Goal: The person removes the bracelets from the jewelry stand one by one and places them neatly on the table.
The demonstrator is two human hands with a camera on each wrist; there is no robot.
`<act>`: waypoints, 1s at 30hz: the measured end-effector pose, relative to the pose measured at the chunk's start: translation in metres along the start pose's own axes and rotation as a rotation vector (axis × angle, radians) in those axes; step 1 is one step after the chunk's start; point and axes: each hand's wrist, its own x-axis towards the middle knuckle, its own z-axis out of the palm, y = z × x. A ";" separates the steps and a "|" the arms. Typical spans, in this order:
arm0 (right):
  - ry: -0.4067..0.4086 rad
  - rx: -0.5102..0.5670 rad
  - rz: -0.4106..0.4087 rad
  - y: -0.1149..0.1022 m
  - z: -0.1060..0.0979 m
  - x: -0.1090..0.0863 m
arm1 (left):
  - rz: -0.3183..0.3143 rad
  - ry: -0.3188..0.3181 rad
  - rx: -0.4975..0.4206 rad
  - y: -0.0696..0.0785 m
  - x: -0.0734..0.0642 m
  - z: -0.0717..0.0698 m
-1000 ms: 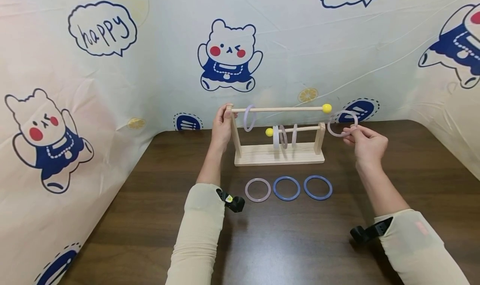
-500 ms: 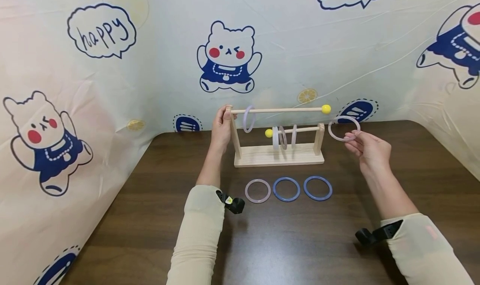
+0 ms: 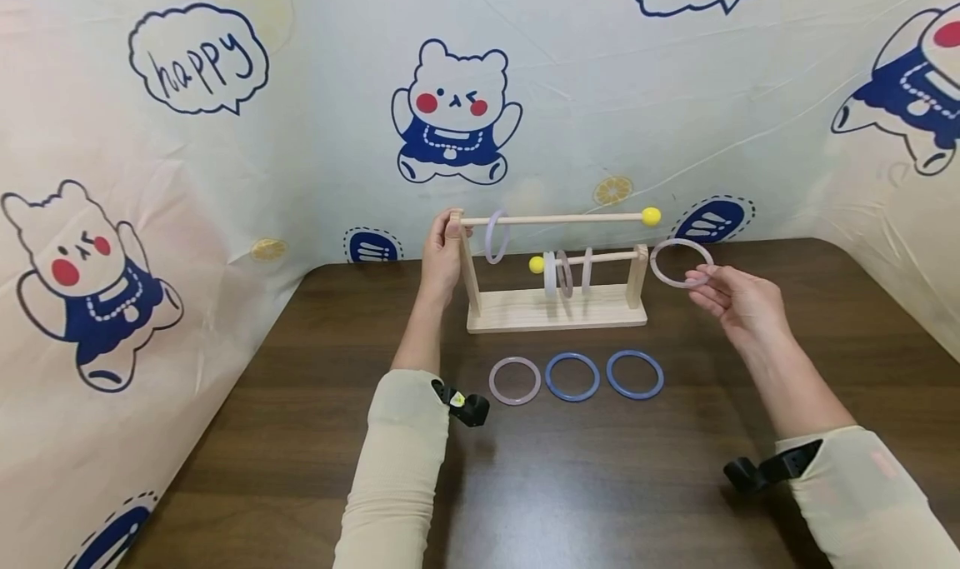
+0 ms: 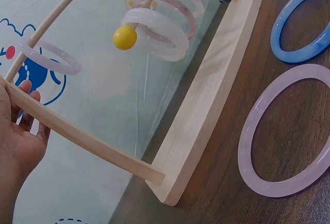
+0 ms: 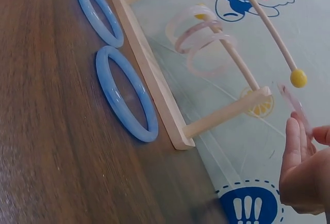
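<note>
The right hand (image 3: 750, 302) held 1 pale ring (image 3: 653, 262), pinched between thumb and fingers at the ring's right edge and raised clear of the table (image 3: 600, 486). The ring was positioned beyond the right end of the upper rod (image 3: 570, 219), to the right of and slightly below the yellow ball (image 3: 651, 217) at its tip — near it, but apart in the head view. The rod's long axis ran left to right; the ring's flat plane appeared closer to lengthwise than crosswise, so its hole was judged out of line with the rod. The right hand was the nearer to the ball; the left hand (image 3: 441, 261) gripped the top of the left post (image 3: 471, 271), at the rod's opposite end. The stand (image 3: 555, 315) was pale, smooth wood with a flat rectangular base and slender round rods. 1 lilac ring (image 3: 489, 237) hung near the left post; 3 rings (image 3: 550, 275) hung on the lower rod (image 3: 611, 258). On the dark, wood-grained table lay 1 pink ring (image 3: 492, 381) and 2 blue rings (image 3: 547, 377) — glossy and round.
</note>
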 end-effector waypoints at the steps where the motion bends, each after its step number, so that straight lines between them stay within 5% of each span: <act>1: -0.013 -0.015 0.011 -0.001 0.000 0.000 | 0.006 0.004 0.000 0.000 0.000 0.000; 16: -0.179 -0.181 0.049 -0.010 -0.015 -0.003 | 0.029 0.021 0.007 0.002 0.004 -0.001; 30: -0.218 -0.388 0.113 -0.010 -0.031 -0.013 | -0.022 0.000 0.017 0.003 -0.001 -0.001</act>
